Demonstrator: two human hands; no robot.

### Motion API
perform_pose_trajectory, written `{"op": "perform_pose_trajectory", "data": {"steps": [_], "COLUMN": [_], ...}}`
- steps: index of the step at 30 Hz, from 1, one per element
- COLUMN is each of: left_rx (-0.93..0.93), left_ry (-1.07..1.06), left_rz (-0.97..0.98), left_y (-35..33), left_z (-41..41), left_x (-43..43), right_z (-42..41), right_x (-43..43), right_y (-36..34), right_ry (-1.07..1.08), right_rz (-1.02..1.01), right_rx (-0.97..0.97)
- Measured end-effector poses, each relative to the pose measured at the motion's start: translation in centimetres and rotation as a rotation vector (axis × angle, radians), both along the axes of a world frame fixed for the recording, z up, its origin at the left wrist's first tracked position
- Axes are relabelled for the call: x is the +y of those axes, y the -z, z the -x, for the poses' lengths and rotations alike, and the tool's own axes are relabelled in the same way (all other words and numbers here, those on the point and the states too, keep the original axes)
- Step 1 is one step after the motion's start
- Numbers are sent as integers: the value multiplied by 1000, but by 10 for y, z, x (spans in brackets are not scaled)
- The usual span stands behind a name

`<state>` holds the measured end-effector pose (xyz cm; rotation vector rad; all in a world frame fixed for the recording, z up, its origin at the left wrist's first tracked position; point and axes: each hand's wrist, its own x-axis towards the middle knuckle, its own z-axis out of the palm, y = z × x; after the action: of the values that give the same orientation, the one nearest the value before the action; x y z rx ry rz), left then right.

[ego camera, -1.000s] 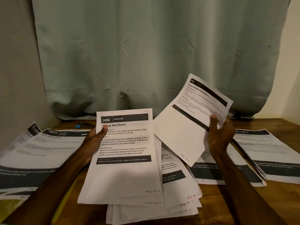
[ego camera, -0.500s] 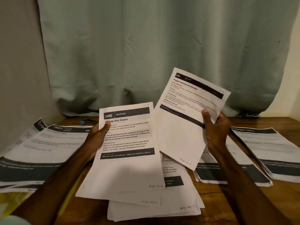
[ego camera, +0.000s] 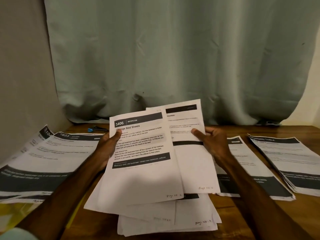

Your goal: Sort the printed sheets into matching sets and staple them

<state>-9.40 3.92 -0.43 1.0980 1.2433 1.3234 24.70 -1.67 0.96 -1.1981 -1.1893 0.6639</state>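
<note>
Wooden table (ego camera: 310,210) bears sheets (ego camera: 52,161), perhaps a stapler (ego camera: 97,129).

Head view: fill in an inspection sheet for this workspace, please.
Surface: wooden table, mostly covered by paper.
Job's things: 3406 sheet overlapping a second sheet, both above a loose pile; left stacks and right stacks lying flat.
Clutter: blue-black object at the back, identity unclear; yellow item at lower left.
Grippers: left hand holds the 3406 sheet, thumb on its front; right hand holds the second sheet.
Cables: nothing seen.
Surroundings: green curtain behind the table, wall at left.
</note>
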Motion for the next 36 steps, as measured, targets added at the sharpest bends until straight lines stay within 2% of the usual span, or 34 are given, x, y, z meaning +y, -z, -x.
{"op": "perform_pose_trajectory", "data": {"steps": [4,10,13,16,18,21,25,28,31,34,36], "left_rx": [-25,34,33,-40,-104,-238,-383,-452,-407,-275,-275], "left_ry": [7,-1,-47,-83,-102,-98,-12,166,392,301,231], "left_rz": [9,-28,-42,-62,-82,-130,-189,-122,-25,-19,-22], "left_y": [1,0,-2,-5,-8,-11,-13,-12,-11,-11,-11], "left_z": [-6,-14,-9,-3,0,4,-6,-15,-21,-25,-17], "left_x": [-1,-3,-2,-3,-5,-7,-14,-19,-23,-24,-17], "right_z": [33,60,62,65,69,68,72,77,76,72,66], "right_x": [-1,-3,-11,-22,-26,-27,-31,-22,-18,-24,-28], "right_y": [10,16,15,11,6,-1,-2,8,5,-3,-7], "right_ry": [-102,-87,-218,-394,-357,-176,-359,-293,-208,-222,-212], "right_rz": [-4,30,131,185,136,43,105,11,-35,45,90], "right_rx": [-66,-75,-155,-120,-67,-95,9,-83,-12,41,-4]}}
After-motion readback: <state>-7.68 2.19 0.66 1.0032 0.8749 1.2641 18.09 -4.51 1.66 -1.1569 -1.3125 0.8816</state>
